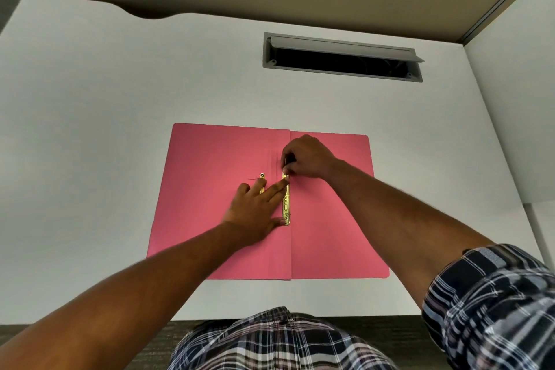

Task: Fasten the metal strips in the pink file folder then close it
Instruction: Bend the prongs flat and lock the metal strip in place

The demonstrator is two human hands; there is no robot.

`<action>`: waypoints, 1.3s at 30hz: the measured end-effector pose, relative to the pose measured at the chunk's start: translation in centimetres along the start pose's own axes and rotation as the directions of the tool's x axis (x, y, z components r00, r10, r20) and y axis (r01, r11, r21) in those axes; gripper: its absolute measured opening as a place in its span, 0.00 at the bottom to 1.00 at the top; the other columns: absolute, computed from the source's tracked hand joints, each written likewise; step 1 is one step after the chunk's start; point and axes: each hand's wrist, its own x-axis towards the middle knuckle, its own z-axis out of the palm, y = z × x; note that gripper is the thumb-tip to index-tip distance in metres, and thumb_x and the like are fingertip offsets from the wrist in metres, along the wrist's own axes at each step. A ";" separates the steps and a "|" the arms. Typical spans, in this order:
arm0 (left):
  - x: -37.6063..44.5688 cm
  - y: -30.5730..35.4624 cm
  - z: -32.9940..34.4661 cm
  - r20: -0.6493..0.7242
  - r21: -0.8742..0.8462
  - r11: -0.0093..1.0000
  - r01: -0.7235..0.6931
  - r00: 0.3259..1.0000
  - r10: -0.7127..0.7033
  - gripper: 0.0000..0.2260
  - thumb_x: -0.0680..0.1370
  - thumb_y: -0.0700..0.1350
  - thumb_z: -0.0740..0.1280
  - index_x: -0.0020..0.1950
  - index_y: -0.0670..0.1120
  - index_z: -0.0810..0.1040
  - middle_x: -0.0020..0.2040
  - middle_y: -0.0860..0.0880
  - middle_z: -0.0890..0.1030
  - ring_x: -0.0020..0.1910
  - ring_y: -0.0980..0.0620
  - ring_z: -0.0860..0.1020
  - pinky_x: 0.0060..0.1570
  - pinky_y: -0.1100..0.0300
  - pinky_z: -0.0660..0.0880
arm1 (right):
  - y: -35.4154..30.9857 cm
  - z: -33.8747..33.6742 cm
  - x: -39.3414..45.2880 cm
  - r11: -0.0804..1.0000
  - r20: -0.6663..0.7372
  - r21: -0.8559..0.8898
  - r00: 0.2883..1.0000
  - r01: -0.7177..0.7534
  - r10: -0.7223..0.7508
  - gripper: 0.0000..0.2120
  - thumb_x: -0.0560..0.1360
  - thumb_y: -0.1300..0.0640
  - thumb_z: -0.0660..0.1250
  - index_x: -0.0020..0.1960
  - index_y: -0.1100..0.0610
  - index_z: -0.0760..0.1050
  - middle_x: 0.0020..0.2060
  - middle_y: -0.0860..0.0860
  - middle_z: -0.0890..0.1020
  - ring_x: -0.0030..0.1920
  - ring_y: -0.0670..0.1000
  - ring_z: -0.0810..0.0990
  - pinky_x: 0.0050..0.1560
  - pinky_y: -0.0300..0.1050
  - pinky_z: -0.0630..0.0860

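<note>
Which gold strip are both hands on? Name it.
The long gold strip beside the centre fold of the pink folder. The shorter strip, further left, lies mostly under the left hand.

Bright, even overhead light w/ no glare; white tabletop (120,99) reads clean. Faint soft shadows under forearms. Wide-angle bending at 1 and 11 o'clock edges; pic slightly soft overall.

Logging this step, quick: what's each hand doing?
Left hand: open, flat on the folder.
Right hand: pinched on the strip.
</note>
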 end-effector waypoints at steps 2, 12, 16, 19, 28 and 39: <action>-0.1 0.1 -0.1 0.004 0.002 1.000 0.002 1.000 -0.002 0.35 0.79 0.66 0.52 0.80 0.48 0.52 0.82 0.52 0.51 0.74 0.40 0.60 0.60 0.44 0.68 | 0.3 0.3 -0.1 0.993 -0.014 0.105 0.998 -0.056 0.058 0.05 0.69 0.57 0.80 0.44 0.52 0.87 0.40 0.46 0.88 0.40 0.43 0.82 0.41 0.38 0.73; 0.0 0.4 0.1 0.003 0.037 0.999 0.007 1.000 -0.007 0.35 0.79 0.66 0.53 0.80 0.47 0.53 0.82 0.51 0.51 0.73 0.38 0.61 0.58 0.44 0.69 | 1.0 1.3 -0.8 0.768 -0.037 0.586 0.938 -0.259 0.345 0.05 0.69 0.63 0.81 0.44 0.61 0.86 0.34 0.55 0.88 0.35 0.55 0.88 0.40 0.50 0.87; 0.0 0.6 -0.3 0.011 0.040 0.999 0.019 1.000 -0.019 0.35 0.80 0.66 0.52 0.80 0.47 0.51 0.82 0.51 0.49 0.74 0.39 0.59 0.59 0.44 0.68 | 1.3 1.6 -1.1 0.706 -0.040 0.654 0.919 -0.272 0.391 0.04 0.70 0.64 0.80 0.44 0.62 0.86 0.35 0.56 0.88 0.37 0.56 0.88 0.42 0.52 0.87; -0.2 0.6 -0.4 0.012 0.038 0.999 0.016 1.000 -0.016 0.35 0.80 0.66 0.52 0.80 0.47 0.51 0.82 0.51 0.49 0.74 0.39 0.59 0.60 0.44 0.68 | 1.3 2.2 -1.7 0.644 -0.078 0.722 0.895 -0.252 0.438 0.05 0.72 0.64 0.78 0.47 0.63 0.86 0.37 0.58 0.88 0.39 0.57 0.88 0.44 0.52 0.87; -0.5 0.4 0.5 -0.007 -0.015 0.999 0.046 0.999 -0.046 0.34 0.79 0.67 0.50 0.80 0.51 0.51 0.82 0.55 0.49 0.73 0.41 0.60 0.59 0.45 0.67 | 0.2 5.1 -5.3 0.517 -0.182 0.835 0.789 -0.191 0.586 0.08 0.79 0.63 0.69 0.58 0.56 0.81 0.47 0.53 0.86 0.48 0.54 0.87 0.52 0.50 0.85; 0.1 -0.6 -0.4 -0.018 -0.134 0.990 0.047 0.999 -0.050 0.27 0.79 0.57 0.62 0.77 0.55 0.61 0.79 0.58 0.60 0.70 0.44 0.64 0.58 0.47 0.68 | -5.9 10.4 -12.7 0.411 -0.013 0.806 0.682 -0.425 0.732 0.14 0.73 0.43 0.73 0.38 0.53 0.82 0.32 0.51 0.86 0.34 0.54 0.86 0.43 0.56 0.85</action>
